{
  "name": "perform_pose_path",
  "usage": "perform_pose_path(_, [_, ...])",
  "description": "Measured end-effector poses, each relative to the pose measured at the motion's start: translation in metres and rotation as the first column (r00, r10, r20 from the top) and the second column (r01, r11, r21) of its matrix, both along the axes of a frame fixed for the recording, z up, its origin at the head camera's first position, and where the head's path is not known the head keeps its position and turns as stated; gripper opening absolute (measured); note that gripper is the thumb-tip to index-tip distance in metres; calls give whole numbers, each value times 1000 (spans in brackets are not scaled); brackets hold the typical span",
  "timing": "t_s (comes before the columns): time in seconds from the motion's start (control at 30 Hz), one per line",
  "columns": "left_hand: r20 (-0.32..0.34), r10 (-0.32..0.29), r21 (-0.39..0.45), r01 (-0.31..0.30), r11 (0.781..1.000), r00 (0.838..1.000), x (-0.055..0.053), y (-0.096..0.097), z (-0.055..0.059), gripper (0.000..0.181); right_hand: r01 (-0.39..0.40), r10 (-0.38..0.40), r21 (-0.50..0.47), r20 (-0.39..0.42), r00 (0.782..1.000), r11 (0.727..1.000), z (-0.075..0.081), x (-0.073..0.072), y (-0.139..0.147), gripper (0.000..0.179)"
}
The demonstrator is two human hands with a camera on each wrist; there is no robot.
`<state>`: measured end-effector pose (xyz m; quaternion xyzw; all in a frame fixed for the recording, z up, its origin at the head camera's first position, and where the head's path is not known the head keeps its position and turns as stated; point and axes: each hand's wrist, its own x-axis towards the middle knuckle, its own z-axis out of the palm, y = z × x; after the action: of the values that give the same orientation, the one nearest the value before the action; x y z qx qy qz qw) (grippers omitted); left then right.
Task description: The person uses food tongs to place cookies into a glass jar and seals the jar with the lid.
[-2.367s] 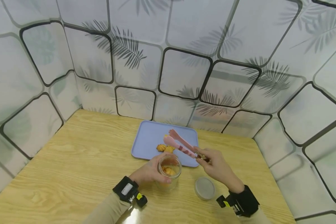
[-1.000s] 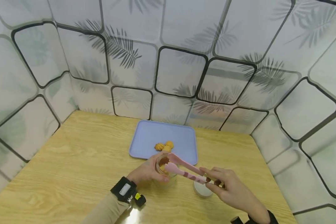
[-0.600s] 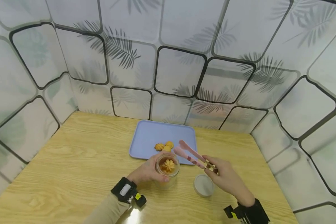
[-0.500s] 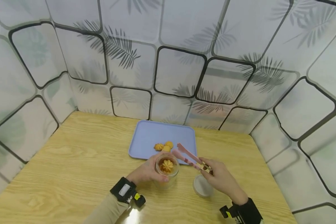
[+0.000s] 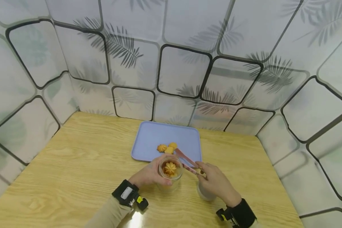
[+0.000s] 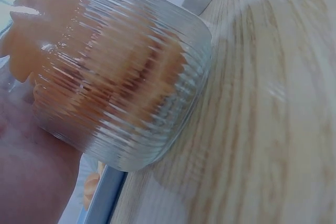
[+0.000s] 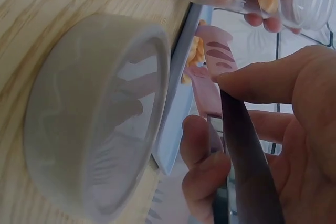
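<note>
The step in hand appears to be bringing the tongs (image 5: 186, 158) to the cookies on the tray (image 5: 156, 133), which lies along the middle of the tabletop's far edge. The right hand (image 5: 216, 182) pinches the handles between thumb and fingers. The tongs' arms stand apart; one tip is just beside the three cookies (image 5: 169, 150) near the tray's near edge, the other is hidden behind the jar (image 6: 134, 77) in the head view. Whether they touch a cookie I cannot tell. The next move probably calls for both tips to straddle one cookie and squeeze gently, as it looks crumbly.

The left hand (image 5: 151, 172) is curled round the jar, just in front of the tray, with its mouth facing up; whether its base rests on the tabletop is unclear. The jar is clear glass with fine ribs and a smooth, thick rim. Inside are more cookies, the top one (image 5: 170, 168) golden and flower-shaped with deep ridges.

The tongs have pink ends with darker stripes and dark, slim handles. On the tabletop's right-hand side, below the right hand, lies a round, cream-grey lid (image 7: 68, 114) with a glossy face and raised rim.
</note>
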<state>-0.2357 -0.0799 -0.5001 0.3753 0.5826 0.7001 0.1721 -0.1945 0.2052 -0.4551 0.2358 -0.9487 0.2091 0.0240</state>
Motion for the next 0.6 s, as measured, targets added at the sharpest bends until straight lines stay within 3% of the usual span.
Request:
perform_pose_path(0.4, [-6, -11, 11, 11, 1000, 1000, -1, 1, 1, 77, 106, -103, 84, -40, 994, 991, 0, 2, -7, 41])
perform_pose_path(0.6, [-11, 0, -14, 0, 1000, 1000, -1, 1, 1, 73, 127, -129, -40, -56, 990, 991, 5, 4, 7, 39])
